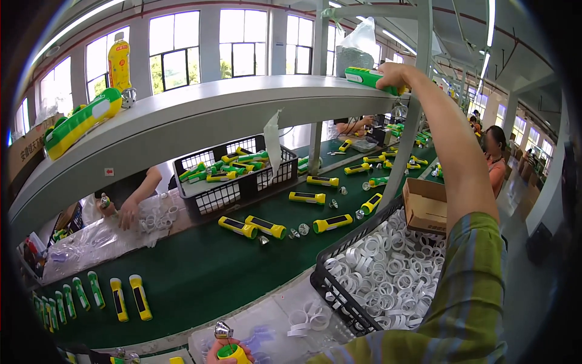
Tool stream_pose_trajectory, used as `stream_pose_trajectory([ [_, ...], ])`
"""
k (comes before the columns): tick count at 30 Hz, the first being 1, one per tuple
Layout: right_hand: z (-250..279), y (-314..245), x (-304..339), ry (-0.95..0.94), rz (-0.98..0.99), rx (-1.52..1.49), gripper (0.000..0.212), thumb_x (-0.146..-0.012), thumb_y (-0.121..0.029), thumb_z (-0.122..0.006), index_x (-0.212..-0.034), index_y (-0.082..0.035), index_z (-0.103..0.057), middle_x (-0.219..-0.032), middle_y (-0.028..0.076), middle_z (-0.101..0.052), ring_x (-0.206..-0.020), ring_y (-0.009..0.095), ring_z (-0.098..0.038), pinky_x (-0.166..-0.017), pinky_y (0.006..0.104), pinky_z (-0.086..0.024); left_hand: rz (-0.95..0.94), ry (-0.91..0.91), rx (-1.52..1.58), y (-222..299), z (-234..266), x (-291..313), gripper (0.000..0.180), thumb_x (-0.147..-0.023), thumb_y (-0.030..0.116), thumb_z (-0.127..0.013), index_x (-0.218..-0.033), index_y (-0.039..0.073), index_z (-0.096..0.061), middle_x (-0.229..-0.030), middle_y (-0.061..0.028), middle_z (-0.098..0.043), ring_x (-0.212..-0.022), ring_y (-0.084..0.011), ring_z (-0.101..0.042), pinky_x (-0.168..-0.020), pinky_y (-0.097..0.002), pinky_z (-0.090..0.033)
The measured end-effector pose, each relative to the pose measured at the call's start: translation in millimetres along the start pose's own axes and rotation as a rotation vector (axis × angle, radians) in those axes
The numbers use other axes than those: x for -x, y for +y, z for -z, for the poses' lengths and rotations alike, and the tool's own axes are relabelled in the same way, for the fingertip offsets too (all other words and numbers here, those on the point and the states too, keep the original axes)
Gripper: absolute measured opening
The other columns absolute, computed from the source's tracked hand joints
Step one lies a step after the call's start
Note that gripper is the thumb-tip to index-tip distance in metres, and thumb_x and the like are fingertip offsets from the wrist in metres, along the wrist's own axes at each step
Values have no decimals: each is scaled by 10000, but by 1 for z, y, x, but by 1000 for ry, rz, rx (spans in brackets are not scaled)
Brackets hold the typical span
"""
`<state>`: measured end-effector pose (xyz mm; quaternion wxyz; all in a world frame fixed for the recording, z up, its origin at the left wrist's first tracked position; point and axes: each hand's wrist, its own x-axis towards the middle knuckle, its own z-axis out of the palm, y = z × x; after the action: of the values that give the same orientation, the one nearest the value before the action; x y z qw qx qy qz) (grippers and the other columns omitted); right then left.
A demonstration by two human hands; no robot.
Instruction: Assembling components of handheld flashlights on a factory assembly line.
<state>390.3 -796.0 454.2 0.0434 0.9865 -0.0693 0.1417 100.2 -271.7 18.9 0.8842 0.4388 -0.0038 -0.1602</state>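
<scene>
My right arm stretches up to the grey overhead shelf point(254, 90). There my right hand point(394, 75) is closed around a green and yellow flashlight point(362, 75), with a silver reflector point(400, 110) hanging just below it. Low in the picture, my left hand point(213, 353) grips a flashlight body point(233, 352), green and yellow, cut off by the lower edge. A shiny reflector point(223, 330) stands above its open end. White plastic rings point(308, 318) lie on the worktop to the right of that hand.
A black crate point(321, 280) of white rings, with a cardboard box point(424, 205) on it, stands at right. Flashlights and reflectors lie along the green conveyor belt point(182, 279). Across it are a crate of flashlights point(233, 197) and a co-worker's hands point(128, 212). A bottle point(119, 64) tops the shelf.
</scene>
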Motion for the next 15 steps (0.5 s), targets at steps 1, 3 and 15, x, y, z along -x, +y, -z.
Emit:
stream_pose_trajectory([
  [1, 0, -1, 2, 7, 15, -3, 462, -710, -308, -643, -993, 53, -591, -884, 166, -641, -675, 274, -654, -565, 363, -551, 3, 2, 4, 1, -1, 1, 516, -659, 138, -623, -1118, -24, -450, -921, -152, -561, -822, -264, -589, -748, -379, -500],
  [3, 1, -3, 4, 11, 32, -5, 453, -701, -281, -646, -998, 56, -585, -879, 166, -639, -671, 275, -656, -551, 360, -554, 14, 32, -19, 4, -4, 2, 523, -662, 139, -621, -1126, -24, -444, -916, -153, -561, -823, -267, -589, -746, -376, -500],
  [15, -1, -6, 7, 58, 21, -4, 445, -716, -303, -643, -1006, 31, -595, -926, 168, -635, -744, 269, -650, -615, 361, -550, 4, 13, 1, 0, -1, 7, 508, -675, 127, -611, -1130, -19, -440, -930, -159, -568, -845, -273, -593, -758, -375, -504],
])
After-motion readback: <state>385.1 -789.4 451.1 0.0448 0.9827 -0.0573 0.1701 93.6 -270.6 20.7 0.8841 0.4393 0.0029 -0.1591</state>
